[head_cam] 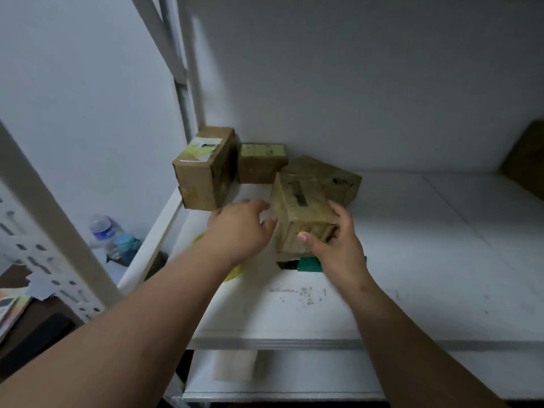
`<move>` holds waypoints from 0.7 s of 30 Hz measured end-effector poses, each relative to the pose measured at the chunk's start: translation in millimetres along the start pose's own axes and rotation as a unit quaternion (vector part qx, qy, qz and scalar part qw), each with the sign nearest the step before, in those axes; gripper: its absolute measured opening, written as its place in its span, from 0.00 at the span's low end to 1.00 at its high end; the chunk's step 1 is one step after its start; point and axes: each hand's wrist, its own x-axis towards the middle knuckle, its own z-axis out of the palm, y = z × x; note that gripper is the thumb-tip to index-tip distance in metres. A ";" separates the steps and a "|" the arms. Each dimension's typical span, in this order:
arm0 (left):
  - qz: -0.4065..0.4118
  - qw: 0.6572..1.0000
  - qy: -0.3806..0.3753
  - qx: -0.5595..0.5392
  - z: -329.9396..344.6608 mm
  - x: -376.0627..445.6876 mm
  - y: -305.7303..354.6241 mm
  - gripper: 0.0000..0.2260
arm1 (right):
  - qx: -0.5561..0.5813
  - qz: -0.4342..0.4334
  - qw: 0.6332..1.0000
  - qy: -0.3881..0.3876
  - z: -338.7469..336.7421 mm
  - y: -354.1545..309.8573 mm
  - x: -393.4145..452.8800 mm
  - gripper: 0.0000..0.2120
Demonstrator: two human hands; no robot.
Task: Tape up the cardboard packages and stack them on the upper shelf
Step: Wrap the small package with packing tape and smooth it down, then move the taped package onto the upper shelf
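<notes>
Cardboard box [300,213], long axis toward wall; right hand [335,245] grips, left hand [238,228] relaxed.

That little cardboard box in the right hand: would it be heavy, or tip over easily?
Probably light: the right hand grips the cardboard box by one end. It looks stiff, with square, uncrushed edges. Set on its flat side it should sit steady; on end it might tip.

White shelf [412,260] bears cardboard packages [262,163] and green tool [309,265].
</notes>
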 end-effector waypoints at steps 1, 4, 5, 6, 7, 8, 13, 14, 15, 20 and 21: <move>0.009 1.000 -0.008 0.008 7.5 2.7 9.4 0.21 | 0.004 -0.003 1.000 0.008 -10.9 1.0 0.0 0.35; 0.019 0.999 -0.007 -0.043 31.6 8.1 42.0 0.20 | 0.005 -0.011 1.000 0.025 -44.0 5.3 0.4 0.35; 0.023 0.997 -0.003 -0.069 40.1 10.1 55.1 0.20 | 0.005 -0.015 0.999 0.029 -56.4 8.1 1.1 0.34; 0.029 0.994 -0.002 -0.102 47.9 11.2 69.6 0.19 | 0.008 -0.019 0.999 0.033 -68.8 10.4 2.0 0.33; 0.033 0.989 -0.005 -0.142 55.3 11.8 85.4 0.18 | 0.012 -0.022 0.999 0.037 -82.6 13.4 3.2 0.32; 0.039 0.983 -0.007 -0.181 61.9 12.7 103.0 0.18 | 0.018 -0.024 0.999 0.040 -98.4 15.9 4.9 0.32; 0.064 0.958 -0.016 -0.277 96.2 28.0 202.4 0.21 | 0.021 -0.042 0.996 0.070 -200.0 30.1 20.1 0.33; 0.066 0.950 -0.024 -0.305 102.0 31.8 225.6 0.22 | 0.014 -0.046 0.996 0.079 -223.1 31.9 23.7 0.33; 0.066 0.942 -0.038 -0.326 110.8 37.2 248.7 0.24 | 0.011 -0.047 0.995 0.090 -247.6 35.2 26.2 0.33; 0.075 0.910 -0.093 -0.398 149.6 63.2 367.6 0.23 | 0.000 -0.049 0.989 0.140 -367.5 41.1 37.3 0.34; 0.081 0.905 -0.099 -0.405 155.2 67.2 391.6 0.23 | -0.003 -0.046 0.988 0.151 -390.7 43.2 40.4 0.35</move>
